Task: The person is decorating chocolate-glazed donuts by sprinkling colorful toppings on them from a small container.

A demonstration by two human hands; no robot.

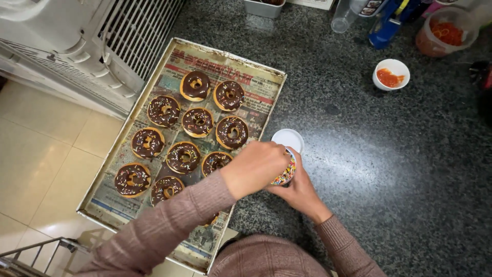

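Note:
A metal baking tray [95, 195] lined with newspaper lies on the dark granite counter [389, 169] and holds several chocolate-glazed doughnuts [198, 122] dotted with coloured sprinkles. Just right of the tray, my right hand [301, 194] grips a small jar of coloured sprinkles [285, 174] from below. My left hand [253, 166] reaches across over the tray's edge, its bunched fingertips dipped into the jar's mouth. The jar's white lid [288, 139] lies on the counter right behind the jar.
A small white bowl of red sauce [390, 75], a plastic tub of red pieces [445, 32], a clear cup [342, 18], a blue bottle [385, 24] and a metal tin [263, 8] stand along the back. A white grilled appliance [107, 41] sits left of the tray above the tiled floor [31, 164].

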